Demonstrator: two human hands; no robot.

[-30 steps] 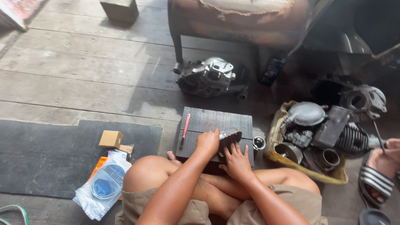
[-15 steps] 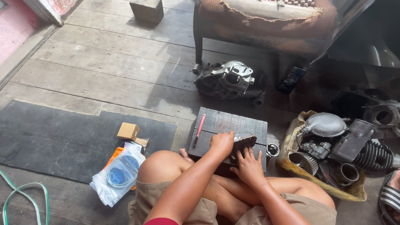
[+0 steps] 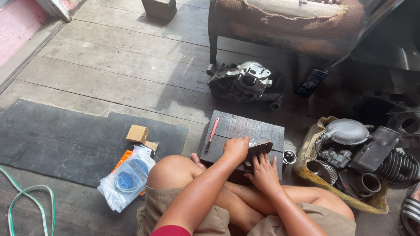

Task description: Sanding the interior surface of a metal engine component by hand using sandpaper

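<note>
at the far left a looped green cable [image 3: 26, 201] lay on the plank floor [image 3: 109, 65], beside a dark rubber mat [image 3: 57, 140]. on the mat's right part sat a small cardboard box [image 3: 138, 133], and just below it a clear plastic bag [image 3: 127, 177] holding a round gasket-like item, lying over an orange packet [image 3: 124, 158]. the person sat cross-legged, knees bare, facing a dark wooden board [image 3: 245, 126] laid flat on the floor. a thin red-handled tool [image 3: 213, 131] rested along the board's left edge, apart from both hands. the left hand [image 3: 236, 147] was curled over the near end of a dark metal part [image 3: 259, 146] lying on the board, fingers closed around it and pressing it down. the right hand [image 3: 264, 171] lay just beneath that part with fingers spread flat against its lower edge and the board (whether it actually clasped anything could not be told). beyond the board stood a grey engine casing [image 3: 241, 81], well apart from the hands, before the leg of a worn upholstered seat [image 3: 284, 22]. a small metal ring [image 3: 289, 156] sat just beside the board's right corner. further right, a yellowish tray [image 3: 306, 144] held engine parts, among them a domed metal cover [image 3: 345, 131] and a finned cylinder [image 3: 400, 166]. a striped sandal [image 3: 411, 209] showed at the right edge.
</note>
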